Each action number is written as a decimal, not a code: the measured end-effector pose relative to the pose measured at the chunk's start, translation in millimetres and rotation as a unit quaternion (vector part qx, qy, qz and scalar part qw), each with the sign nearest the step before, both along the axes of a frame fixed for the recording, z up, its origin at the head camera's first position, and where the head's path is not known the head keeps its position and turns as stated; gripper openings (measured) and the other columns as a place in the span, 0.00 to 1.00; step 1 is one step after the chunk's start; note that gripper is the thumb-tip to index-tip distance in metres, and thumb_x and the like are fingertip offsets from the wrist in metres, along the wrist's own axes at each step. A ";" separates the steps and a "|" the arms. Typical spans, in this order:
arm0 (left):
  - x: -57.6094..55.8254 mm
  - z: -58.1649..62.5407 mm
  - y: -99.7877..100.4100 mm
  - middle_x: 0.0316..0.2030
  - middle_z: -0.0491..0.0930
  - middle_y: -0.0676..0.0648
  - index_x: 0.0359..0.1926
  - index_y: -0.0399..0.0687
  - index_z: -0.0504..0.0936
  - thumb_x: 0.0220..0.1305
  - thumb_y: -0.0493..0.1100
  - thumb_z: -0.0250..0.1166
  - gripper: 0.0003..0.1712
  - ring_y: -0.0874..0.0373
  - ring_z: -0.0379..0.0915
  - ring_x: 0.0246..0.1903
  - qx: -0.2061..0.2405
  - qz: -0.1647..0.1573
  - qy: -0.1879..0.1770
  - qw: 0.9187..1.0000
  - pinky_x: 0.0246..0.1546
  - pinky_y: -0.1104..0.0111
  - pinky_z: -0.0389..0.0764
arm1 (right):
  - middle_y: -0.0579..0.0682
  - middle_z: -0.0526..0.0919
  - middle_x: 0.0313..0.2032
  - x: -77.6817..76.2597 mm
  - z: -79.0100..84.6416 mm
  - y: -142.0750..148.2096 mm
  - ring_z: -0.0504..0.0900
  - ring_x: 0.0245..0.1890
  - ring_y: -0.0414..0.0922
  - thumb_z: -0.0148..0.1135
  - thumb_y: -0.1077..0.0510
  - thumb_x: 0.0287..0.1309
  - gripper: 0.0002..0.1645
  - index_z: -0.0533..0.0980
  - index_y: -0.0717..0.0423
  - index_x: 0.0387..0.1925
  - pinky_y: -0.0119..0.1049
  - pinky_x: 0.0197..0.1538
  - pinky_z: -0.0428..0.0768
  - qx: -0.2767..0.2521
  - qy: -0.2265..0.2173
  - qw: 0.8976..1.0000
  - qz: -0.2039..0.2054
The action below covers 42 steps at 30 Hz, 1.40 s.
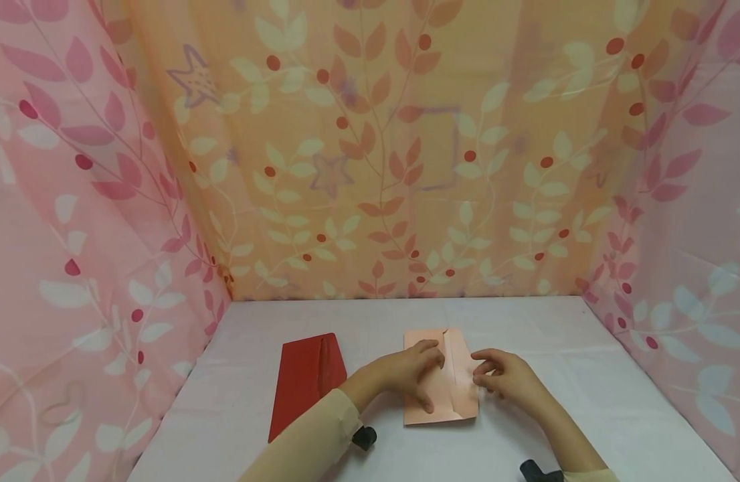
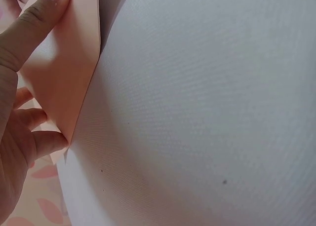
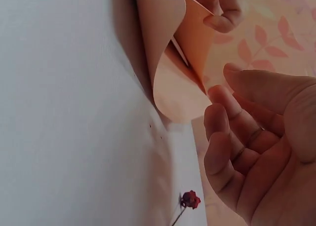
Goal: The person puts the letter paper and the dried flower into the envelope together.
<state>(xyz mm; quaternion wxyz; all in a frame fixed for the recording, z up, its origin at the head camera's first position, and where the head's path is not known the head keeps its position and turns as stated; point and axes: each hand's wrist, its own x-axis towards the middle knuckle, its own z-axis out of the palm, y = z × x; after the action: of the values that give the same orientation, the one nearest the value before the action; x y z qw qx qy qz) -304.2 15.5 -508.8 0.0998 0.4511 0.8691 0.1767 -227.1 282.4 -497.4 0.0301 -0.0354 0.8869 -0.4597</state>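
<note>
A pale pink envelope [image 1: 433, 398] lies on the white table with its flap [image 1: 465, 375] unfolded toward the right. My left hand [image 1: 409, 373] rests spread on it, thumb near the lower edge and fingers bent toward the upper part. In the left wrist view, the thumb and fingertips press the envelope's face [image 2: 61, 73]. Just off the flap's right edge is my right hand [image 1: 507, 378], fingers loosely bent with nothing in them. The right wrist view shows the flap [image 3: 180, 97] curving away from the envelope's slit, apart from the right fingertips.
A red envelope [image 1: 298, 385] lies to the left, partly behind my left forearm. White cloth [image 1: 526, 321] covers the table, and floral curtains [image 1: 370, 201] enclose its back and sides. A small dark red flower shape [image 3: 190, 200] shows near the table's edge.
</note>
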 end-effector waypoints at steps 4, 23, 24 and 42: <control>0.2 0.3 -1.1 0.78 0.53 0.47 0.56 0.66 0.67 0.41 0.67 0.82 0.45 0.53 0.60 0.74 0.004 -0.002 -0.004 1.000 0.67 0.63 0.73 | 0.46 0.87 0.37 4.2 -3.0 9.5 0.81 0.27 0.45 0.75 0.57 0.57 0.28 0.78 0.56 0.59 0.35 0.25 0.79 0.020 0.014 0.999 -0.020; -0.9 1.3 -0.6 0.78 0.52 0.48 0.57 0.67 0.67 0.42 0.66 0.82 0.44 0.53 0.58 0.75 0.005 -0.004 -0.024 1.000 0.69 0.62 0.71 | 0.42 0.88 0.40 19.9 -8.7 33.7 0.81 0.35 0.33 0.77 0.54 0.56 0.22 0.83 0.51 0.53 0.30 0.38 0.79 0.104 0.144 0.982 -0.057; -1.0 0.6 -0.5 0.78 0.52 0.48 0.57 0.67 0.67 0.42 0.66 0.82 0.44 0.53 0.58 0.75 0.004 -0.005 -0.023 1.000 0.68 0.63 0.71 | 0.43 0.88 0.39 20.0 -9.1 34.8 0.81 0.36 0.34 0.78 0.55 0.55 0.22 0.83 0.51 0.52 0.30 0.38 0.79 0.111 0.155 0.980 -0.062; -2.6 -2.0 0.6 0.79 0.50 0.50 0.56 0.68 0.67 0.41 0.68 0.81 0.45 0.53 0.57 0.75 0.003 0.004 -0.029 1.000 0.69 0.61 0.71 | 0.53 0.84 0.44 22.2 -19.4 59.6 0.82 0.45 0.52 0.78 0.41 0.51 0.41 0.78 0.62 0.59 0.56 0.47 0.80 0.190 0.026 0.976 -0.107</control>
<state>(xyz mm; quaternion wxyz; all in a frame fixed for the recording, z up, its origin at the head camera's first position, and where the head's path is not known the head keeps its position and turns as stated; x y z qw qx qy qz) -306.8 16.1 -510.8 0.1224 0.4425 0.8671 0.1930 -204.9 342.0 -516.8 -0.0366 0.0543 0.9572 -0.2820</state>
